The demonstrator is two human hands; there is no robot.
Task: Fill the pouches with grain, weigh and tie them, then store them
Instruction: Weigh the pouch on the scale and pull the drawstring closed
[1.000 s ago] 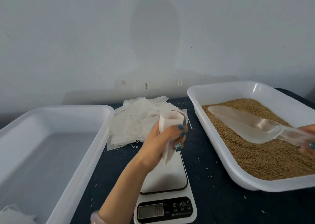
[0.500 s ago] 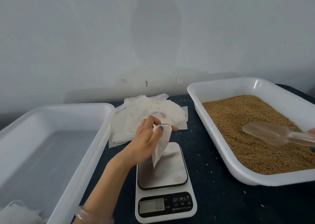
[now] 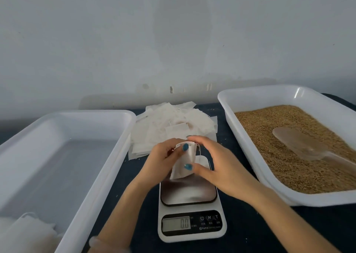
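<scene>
Left hand (image 3: 161, 160) and right hand (image 3: 217, 164) pinch the pouch (image 3: 183, 169) over the scale (image 3: 190, 231). Opening it, I reckon. Next: grab scoop (image 3: 300, 145), right.

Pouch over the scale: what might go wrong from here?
1. The pouch looks thin and limp. Once the right hand leaves for the scoop lying in the grain tray, its mouth may flop shut and grain could spill.
2. It is held over the scale, which reads zero; spilled grain landing there might skew the weight.
</scene>
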